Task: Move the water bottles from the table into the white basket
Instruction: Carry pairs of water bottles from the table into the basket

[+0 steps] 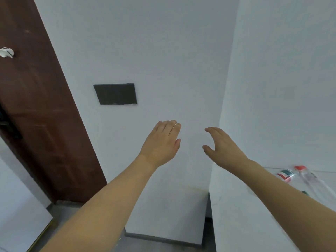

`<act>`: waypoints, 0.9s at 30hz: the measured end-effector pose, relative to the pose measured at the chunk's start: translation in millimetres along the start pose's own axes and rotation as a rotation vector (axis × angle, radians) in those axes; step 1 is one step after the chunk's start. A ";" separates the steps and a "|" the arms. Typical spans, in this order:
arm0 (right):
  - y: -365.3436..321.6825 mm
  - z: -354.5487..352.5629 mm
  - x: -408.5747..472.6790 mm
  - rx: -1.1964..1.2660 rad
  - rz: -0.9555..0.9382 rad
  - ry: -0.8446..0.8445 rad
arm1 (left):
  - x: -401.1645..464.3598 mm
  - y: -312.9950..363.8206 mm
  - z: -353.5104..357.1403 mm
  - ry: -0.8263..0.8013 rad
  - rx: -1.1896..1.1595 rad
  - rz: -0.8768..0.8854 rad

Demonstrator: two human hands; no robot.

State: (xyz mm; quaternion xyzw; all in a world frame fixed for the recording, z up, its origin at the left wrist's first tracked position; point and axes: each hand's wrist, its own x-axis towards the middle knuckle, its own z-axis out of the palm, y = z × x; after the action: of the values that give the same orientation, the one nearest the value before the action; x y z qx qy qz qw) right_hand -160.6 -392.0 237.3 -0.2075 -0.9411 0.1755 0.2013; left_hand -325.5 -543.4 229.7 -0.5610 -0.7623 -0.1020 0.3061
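Note:
Both my arms reach forward in front of a white wall. My left hand (161,142) has its fingers straight and together and holds nothing. My right hand (221,144) is also empty, with its fingers extended and the thumb apart. At the right edge, clear water bottles lie on the white table (236,206): one with a red cap (309,176) and one with a red, white and green label (285,175). My right forearm hides part of them. No white basket is in view.
A dark brown door (36,115) stands at the left with a white handle (7,52). A black rectangular panel (115,94) is mounted on the wall. Grey floor (65,213) shows at the bottom, and a white board (21,224) leans at lower left.

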 end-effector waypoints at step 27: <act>440.4 -133.1 -93.2 0.089 0.365 -0.222 | 168.0 379.9 139.5 -0.207 -0.430 -0.583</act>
State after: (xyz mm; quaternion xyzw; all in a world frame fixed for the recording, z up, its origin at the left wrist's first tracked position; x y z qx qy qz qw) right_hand 118.1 -26.8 140.6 -0.3446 -0.8957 0.2721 0.0701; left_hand -56.7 -207.8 145.5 -0.3793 -0.8782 -0.2851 0.0606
